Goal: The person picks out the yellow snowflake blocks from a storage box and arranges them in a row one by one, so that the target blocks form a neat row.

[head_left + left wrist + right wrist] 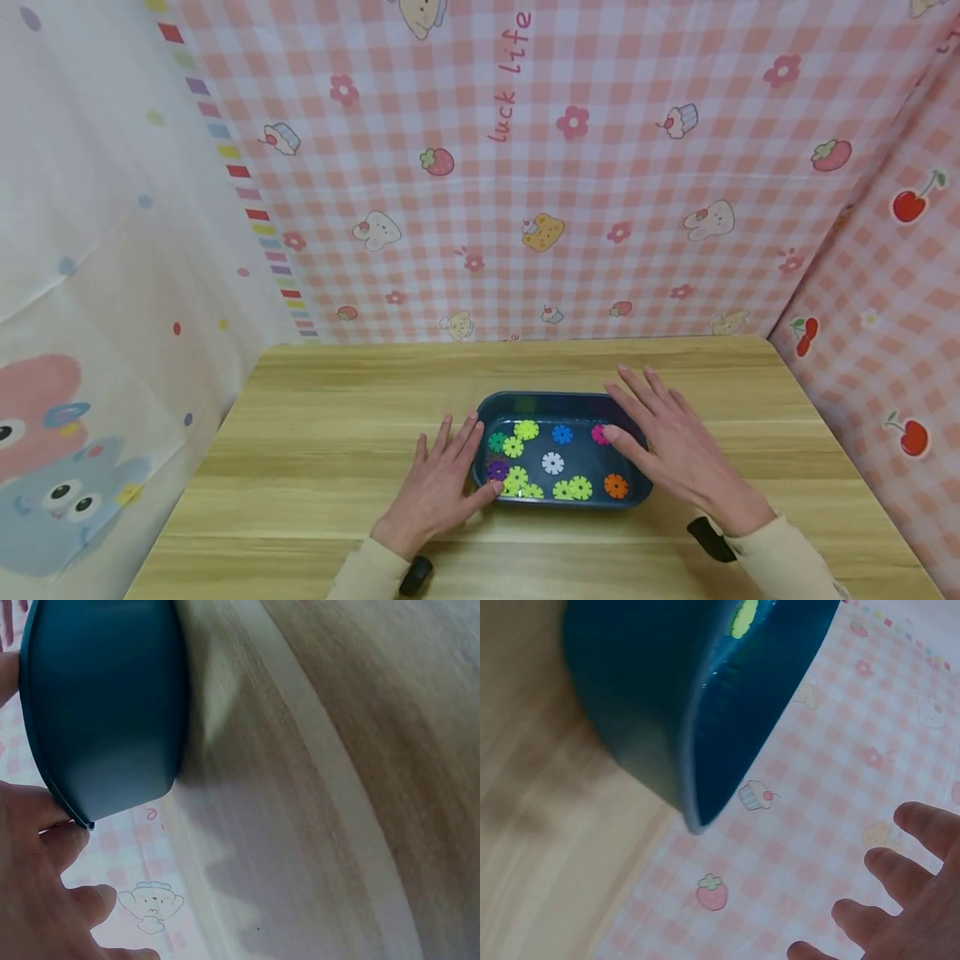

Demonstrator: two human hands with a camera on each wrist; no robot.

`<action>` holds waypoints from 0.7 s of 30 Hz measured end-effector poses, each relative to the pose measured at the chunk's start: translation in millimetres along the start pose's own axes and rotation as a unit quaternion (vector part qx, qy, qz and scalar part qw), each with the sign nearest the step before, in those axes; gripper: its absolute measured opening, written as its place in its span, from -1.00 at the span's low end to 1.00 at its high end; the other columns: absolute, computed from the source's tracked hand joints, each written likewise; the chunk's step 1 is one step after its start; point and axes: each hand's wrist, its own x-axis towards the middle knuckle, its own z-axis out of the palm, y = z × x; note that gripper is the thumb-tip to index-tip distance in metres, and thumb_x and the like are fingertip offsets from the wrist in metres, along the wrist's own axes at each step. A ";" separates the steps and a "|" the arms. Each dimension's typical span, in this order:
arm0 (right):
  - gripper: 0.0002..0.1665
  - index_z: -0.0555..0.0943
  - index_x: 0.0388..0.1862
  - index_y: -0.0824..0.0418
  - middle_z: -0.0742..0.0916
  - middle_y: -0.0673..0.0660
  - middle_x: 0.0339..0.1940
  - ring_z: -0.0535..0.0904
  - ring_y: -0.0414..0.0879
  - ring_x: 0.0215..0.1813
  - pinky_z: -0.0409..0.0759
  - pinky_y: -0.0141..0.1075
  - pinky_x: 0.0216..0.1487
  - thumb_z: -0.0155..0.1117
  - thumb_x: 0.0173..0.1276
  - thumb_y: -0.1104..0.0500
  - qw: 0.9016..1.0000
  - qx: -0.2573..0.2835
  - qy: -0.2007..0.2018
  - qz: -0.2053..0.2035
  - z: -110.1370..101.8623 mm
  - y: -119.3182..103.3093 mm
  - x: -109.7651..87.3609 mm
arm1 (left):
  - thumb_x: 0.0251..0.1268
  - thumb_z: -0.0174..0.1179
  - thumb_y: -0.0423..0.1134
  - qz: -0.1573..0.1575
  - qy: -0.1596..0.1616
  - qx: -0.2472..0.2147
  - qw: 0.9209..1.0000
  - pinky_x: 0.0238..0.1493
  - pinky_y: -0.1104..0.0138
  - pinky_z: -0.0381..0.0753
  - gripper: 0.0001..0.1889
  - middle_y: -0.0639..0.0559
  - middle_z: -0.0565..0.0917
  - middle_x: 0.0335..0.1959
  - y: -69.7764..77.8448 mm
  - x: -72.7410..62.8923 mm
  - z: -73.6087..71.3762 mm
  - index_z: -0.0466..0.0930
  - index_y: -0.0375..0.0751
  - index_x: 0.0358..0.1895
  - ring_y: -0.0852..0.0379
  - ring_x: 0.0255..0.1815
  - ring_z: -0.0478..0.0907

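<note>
A dark blue rectangular tray (637,497) with rounded corners sits on the table. Inside it lie several notched plastic snowflake discs: yellow-green discs (580,487), a blue disc (562,434), a white disc (552,463), an orange disc (616,486), a pink disc (599,434), a green disc (497,442) and a purple disc (497,470). My left hand (438,487) touches the tray's left end, fingers spread, thumb over the near rim. My right hand (678,454) hovers with spread fingers over the right end, its thumb beside the pink disc. In the right wrist view its fingers (900,877) hold nothing.
The wooden table (322,450) extends around the tray on all sides. A pink checked cloth (480,200) hangs behind its far edge. A white patterned cloth (112,250) hangs at the left, and another checked cloth (885,333) at the right.
</note>
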 end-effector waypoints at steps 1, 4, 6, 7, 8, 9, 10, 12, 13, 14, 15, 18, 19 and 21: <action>-0.20 0.31 0.63 0.13 0.24 0.20 0.69 -0.03 0.32 0.68 0.05 0.41 0.50 0.10 0.59 -0.24 1.000 0.001 0.000 -0.006 -0.9 -1.1 2.2 | 0.45 -0.04 0.43 -0.001 -0.001 -0.001 1.000 0.51 -0.38 0.00 -0.05 -0.04 0.04 0.70 0.0 -0.1 0.2 0.07 -0.15 0.67 -0.29 0.68 -0.08; -0.22 0.34 0.62 0.12 0.26 0.17 0.68 0.00 0.29 0.68 0.08 0.38 0.51 0.12 0.59 -0.23 1.000 0.007 0.002 -0.022 -3.4 -4.7 8.9 | 0.44 -0.01 0.41 -0.001 0.001 -0.005 1.000 0.51 -0.39 -0.01 -0.05 -0.04 0.05 0.70 0.3 -0.8 0.3 0.08 -0.16 0.67 -0.29 0.68 -0.08; -0.22 0.36 0.61 0.12 0.27 0.16 0.68 0.01 0.26 0.69 0.09 0.36 0.52 0.13 0.58 -0.23 0.999 0.012 0.001 -0.031 -4.4 -6.8 13.2 | 0.44 0.00 0.41 0.001 0.003 -0.006 1.000 0.51 -0.39 0.00 -0.05 -0.04 0.05 0.70 0.4 -0.9 0.7 0.09 -0.17 0.67 -0.30 0.67 -0.07; -0.23 0.37 0.60 0.12 0.28 0.15 0.68 0.02 0.25 0.69 0.10 0.34 0.52 0.14 0.58 -0.23 0.999 0.014 0.001 -0.036 -4.7 -7.7 15.3 | 0.44 0.00 0.40 0.002 0.004 -0.006 1.000 0.51 -0.39 0.00 -0.05 -0.04 0.05 0.70 0.2 -0.8 1.1 0.09 -0.17 0.67 -0.30 0.67 -0.07; -0.23 0.38 0.60 0.12 0.29 0.15 0.67 0.03 0.24 0.68 0.11 0.33 0.53 0.14 0.58 -0.23 0.999 0.016 0.000 -0.041 -4.8 -8.7 17.6 | 0.44 0.00 0.40 0.003 0.006 -0.006 1.000 0.50 -0.39 0.00 -0.05 -0.04 0.05 0.70 0.2 -0.7 1.3 0.09 -0.17 0.67 -0.30 0.67 -0.07; -0.24 0.38 0.59 0.13 0.30 0.16 0.66 0.05 0.23 0.68 0.12 0.32 0.53 0.14 0.58 -0.22 0.999 0.018 0.000 -0.046 -4.7 -9.5 19.9 | 0.44 0.00 0.40 0.004 0.007 -0.007 1.000 0.50 -0.39 0.00 -0.05 -0.04 0.05 0.70 0.0 -0.8 1.7 0.09 -0.18 0.67 -0.30 0.67 -0.07; -0.25 0.39 0.59 0.12 0.31 0.16 0.66 0.07 0.23 0.68 0.13 0.31 0.53 0.15 0.58 -0.22 0.999 0.019 0.000 -0.051 -4.7 -10.6 22.2 | 0.44 0.00 0.40 0.005 0.009 -0.006 1.000 0.50 -0.40 0.01 -0.05 -0.05 0.05 0.70 -0.2 -0.6 2.2 0.09 -0.18 0.67 -0.31 0.67 -0.06; -0.26 0.41 0.57 0.13 0.34 0.16 0.64 0.11 0.24 0.66 0.15 0.30 0.53 0.15 0.58 -0.21 0.998 0.022 -0.001 -0.060 -3.9 -12.1 26.8 | 0.44 0.01 0.40 0.005 0.009 -0.007 1.000 0.50 -0.39 0.01 -0.05 -0.04 0.04 0.70 -0.6 -0.4 2.7 0.09 -0.18 0.67 -0.30 0.67 -0.06; -0.26 0.42 0.57 0.13 0.35 0.16 0.64 0.13 0.24 0.65 0.17 0.30 0.52 0.16 0.57 -0.21 0.998 0.024 -0.002 -0.063 -3.6 -12.9 29.1 | 0.44 0.01 0.40 0.004 0.009 -0.007 1.000 0.50 -0.39 0.01 -0.04 -0.04 0.03 0.71 -0.7 -0.3 2.8 0.08 -0.18 0.67 -0.30 0.67 -0.07; -0.27 0.43 0.56 0.13 0.36 0.16 0.64 0.15 0.24 0.65 0.18 0.30 0.52 0.16 0.57 -0.21 0.997 0.028 -0.003 -0.066 -3.1 -13.6 31.2 | 0.44 0.02 0.40 0.005 0.009 -0.008 1.000 0.50 -0.39 0.01 -0.04 -0.04 0.04 0.71 -0.9 -0.3 3.0 0.09 -0.18 0.67 -0.30 0.67 -0.06; -0.27 0.43 0.56 0.13 0.36 0.16 0.63 0.17 0.24 0.64 0.19 0.31 0.51 0.17 0.57 -0.20 0.997 0.031 -0.004 -0.069 -2.4 -14.1 33.3 | 0.44 0.01 0.40 0.005 0.008 -0.009 1.000 0.50 -0.39 0.01 -0.04 -0.04 0.04 0.71 -1.0 -0.4 3.1 0.09 -0.18 0.67 -0.31 0.67 -0.06; -0.27 0.45 0.55 0.13 0.36 0.15 0.63 0.21 0.22 0.62 0.22 0.30 0.50 0.18 0.56 -0.21 0.996 0.041 -0.011 -0.075 -1.0 -16.0 39.1 | 0.44 0.01 0.41 0.002 0.003 -0.012 1.000 0.50 -0.39 0.01 -0.04 -0.03 0.03 0.71 -1.0 -0.5 2.8 0.09 -0.17 0.67 -0.30 0.67 -0.07; -0.28 0.45 0.55 0.12 0.36 0.16 0.63 0.23 0.22 0.61 0.23 0.30 0.50 0.18 0.56 -0.21 0.996 0.045 -0.014 -0.077 -0.5 -16.7 40.9 | 0.44 0.01 0.42 0.000 0.002 -0.014 1.000 0.50 -0.39 0.01 -0.04 -0.03 0.03 0.71 -1.0 -0.5 2.8 0.09 -0.17 0.67 -0.30 0.67 -0.07; -0.28 0.44 0.55 0.11 0.37 0.16 0.63 0.26 0.22 0.60 0.25 0.29 0.49 0.18 0.57 -0.21 0.995 0.056 -0.020 -0.080 0.2 -18.2 44.6 | 0.43 0.01 0.42 -0.003 0.000 -0.018 1.000 0.51 -0.39 0.00 -0.04 -0.03 0.03 0.71 -0.8 -0.6 2.9 0.09 -0.15 0.67 -0.30 0.68 -0.08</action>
